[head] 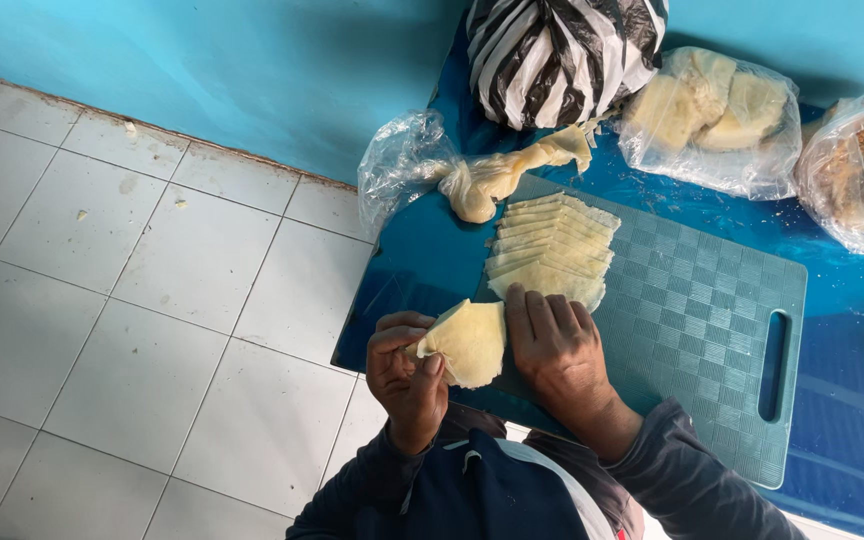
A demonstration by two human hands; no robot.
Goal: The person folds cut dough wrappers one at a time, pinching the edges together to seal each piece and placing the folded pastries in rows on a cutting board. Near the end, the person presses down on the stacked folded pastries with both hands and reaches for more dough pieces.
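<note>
Left hand [404, 375] pinches a folded pale dough sheet [467, 342] — right hand [552, 335] rests open, flat, beside it, touching the stacked sheets [550, 250] just beyond.

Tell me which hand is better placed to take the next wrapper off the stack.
Probably the right hand: it rests against the stack, while the left hand already pinches a folded wrapper.

The pale yellow wrapper [469, 340] is a thin, soft sheet folded into a rough triangle, its pointed end toward the left and its broad rounded edge toward the right. It is lifted just off the near left corner of the teal cutting board [692, 320]. Just beyond it lies the stack of wrappers [552, 248], the same pale yellow, fanned in overlapping flat layers on the board's far left part
</note>
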